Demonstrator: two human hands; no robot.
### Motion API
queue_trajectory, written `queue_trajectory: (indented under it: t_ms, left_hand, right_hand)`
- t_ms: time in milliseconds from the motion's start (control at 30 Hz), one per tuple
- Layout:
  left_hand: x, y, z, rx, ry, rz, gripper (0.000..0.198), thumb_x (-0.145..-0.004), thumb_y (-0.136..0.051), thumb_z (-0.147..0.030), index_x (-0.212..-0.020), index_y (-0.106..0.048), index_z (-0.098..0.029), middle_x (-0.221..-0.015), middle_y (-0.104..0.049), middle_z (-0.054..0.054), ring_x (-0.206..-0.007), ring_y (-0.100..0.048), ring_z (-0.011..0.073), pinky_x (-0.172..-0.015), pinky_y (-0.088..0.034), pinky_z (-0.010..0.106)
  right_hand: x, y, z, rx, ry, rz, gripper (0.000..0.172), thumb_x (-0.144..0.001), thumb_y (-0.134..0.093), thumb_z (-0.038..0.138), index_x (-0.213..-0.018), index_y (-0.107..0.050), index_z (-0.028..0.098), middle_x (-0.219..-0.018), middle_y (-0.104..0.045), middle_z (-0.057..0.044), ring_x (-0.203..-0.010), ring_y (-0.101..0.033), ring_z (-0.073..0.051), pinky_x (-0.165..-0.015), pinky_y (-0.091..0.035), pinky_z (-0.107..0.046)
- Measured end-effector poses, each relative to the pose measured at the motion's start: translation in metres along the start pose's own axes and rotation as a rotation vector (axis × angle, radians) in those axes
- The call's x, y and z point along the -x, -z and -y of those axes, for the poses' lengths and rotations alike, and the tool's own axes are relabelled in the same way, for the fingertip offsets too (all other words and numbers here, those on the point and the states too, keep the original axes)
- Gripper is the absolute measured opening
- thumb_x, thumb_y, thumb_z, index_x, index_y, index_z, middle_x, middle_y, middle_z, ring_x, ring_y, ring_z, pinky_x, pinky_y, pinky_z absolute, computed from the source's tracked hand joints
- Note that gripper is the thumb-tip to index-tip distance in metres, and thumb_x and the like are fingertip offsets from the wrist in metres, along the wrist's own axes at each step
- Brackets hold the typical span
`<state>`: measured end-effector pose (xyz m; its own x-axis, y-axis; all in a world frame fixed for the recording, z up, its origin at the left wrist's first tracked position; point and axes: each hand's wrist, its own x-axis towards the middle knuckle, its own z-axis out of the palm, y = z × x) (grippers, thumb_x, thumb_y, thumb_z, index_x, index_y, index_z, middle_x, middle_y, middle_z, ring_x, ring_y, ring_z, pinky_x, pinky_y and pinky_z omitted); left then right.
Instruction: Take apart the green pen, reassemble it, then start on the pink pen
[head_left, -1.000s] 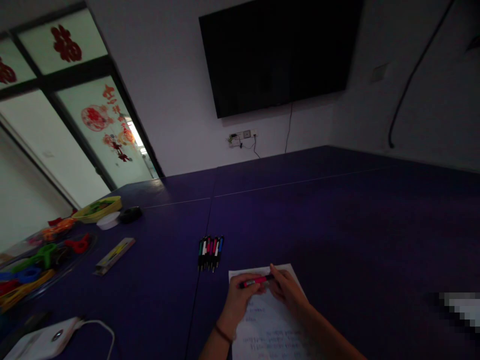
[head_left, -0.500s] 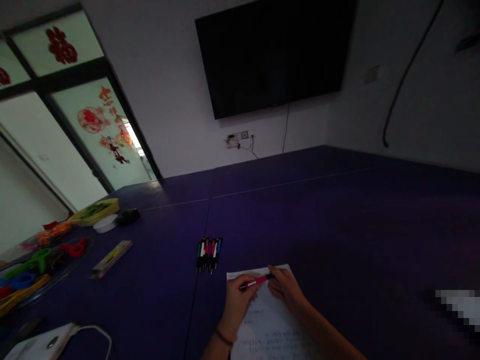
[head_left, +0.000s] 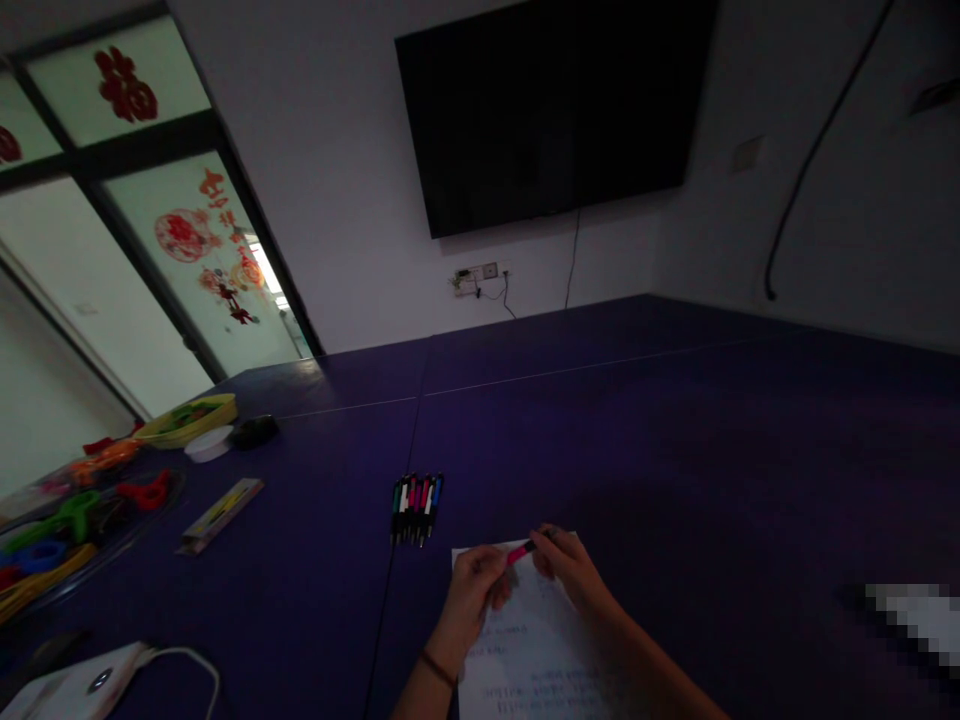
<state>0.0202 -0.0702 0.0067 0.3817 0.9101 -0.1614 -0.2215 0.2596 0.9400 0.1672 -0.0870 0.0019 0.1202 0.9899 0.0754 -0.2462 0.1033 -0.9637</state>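
Both of my hands hold a pink pen (head_left: 519, 552) with a dark end, just above the top of a sheet of paper (head_left: 517, 680) that has lines of writing on it. My left hand (head_left: 476, 585) is closed around the pen's pink end, fingers curled. At the dark end, my right hand (head_left: 564, 562) pinches the pen between thumb and fingers. To the left, beyond the paper, several pens (head_left: 417, 510) of various colours lie side by side in a row.
On the purple table (head_left: 600, 430), a narrow box (head_left: 221, 515), a tray of colourful scissors (head_left: 79, 515), a yellow basket (head_left: 191, 420), a white round item (head_left: 210, 443) and a white device with cable (head_left: 82, 685) stand left. A blurred pale patch (head_left: 919, 615) shows at right.
My left hand has slid along the pen toward my right hand, covering more of it. Less of the pink barrel shows now. The row of pens has stayed put.
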Motion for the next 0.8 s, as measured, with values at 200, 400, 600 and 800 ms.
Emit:
queue_trajectory:
  t_ms: [200,400,600,800]
  left_hand:
    - [-0.001,0.0,-0.005,-0.099,-0.09,-0.09,0.027,-0.053,-0.071,-0.03,-0.069,-0.06,-0.012,-0.048,-0.05,-0.002,-0.044,-0.041,0.0059,-0.042,-0.029,0.018]
    - [-0.002,0.001,-0.005,-0.171,-0.132,-0.115,0.035,-0.054,-0.069,-0.033,-0.081,-0.063,-0.011,-0.052,-0.055,0.0,-0.048,-0.047,0.0088,-0.049,-0.035,0.02]
    - [0.001,-0.003,-0.01,-0.185,-0.139,-0.104,0.037,-0.06,-0.061,-0.047,-0.059,-0.062,-0.01,-0.046,-0.053,0.002,-0.04,-0.042,0.0078,-0.044,-0.033,0.021]
    - [0.0,-0.001,-0.01,-0.171,-0.154,-0.105,0.035,-0.058,-0.065,-0.044,-0.064,-0.063,-0.01,-0.049,-0.055,0.003,-0.044,-0.045,0.0089,-0.045,-0.035,0.021]
  right_hand:
    - [-0.001,0.001,0.007,0.176,-0.005,-0.151,0.047,-0.062,-0.051,0.062,-0.049,-0.043,0.018,-0.033,-0.032,0.006,-0.031,-0.027,-0.006,-0.035,-0.018,-0.021]
    - [-0.004,0.008,0.002,0.182,0.031,-0.228,0.04,-0.058,-0.061,0.054,-0.052,-0.046,0.017,-0.038,-0.035,0.006,-0.037,-0.031,-0.007,-0.039,-0.023,-0.021]
    - [0.001,0.002,0.014,-0.027,0.063,-0.255,0.033,-0.052,-0.07,0.041,-0.068,-0.053,0.018,-0.054,-0.047,0.004,-0.05,-0.042,-0.01,-0.048,-0.033,-0.022]
    - [-0.001,0.002,0.008,-0.063,-0.067,-0.229,0.033,-0.051,-0.07,0.043,-0.064,-0.056,0.016,-0.053,-0.052,0.001,-0.05,-0.046,-0.011,-0.05,-0.036,-0.023]
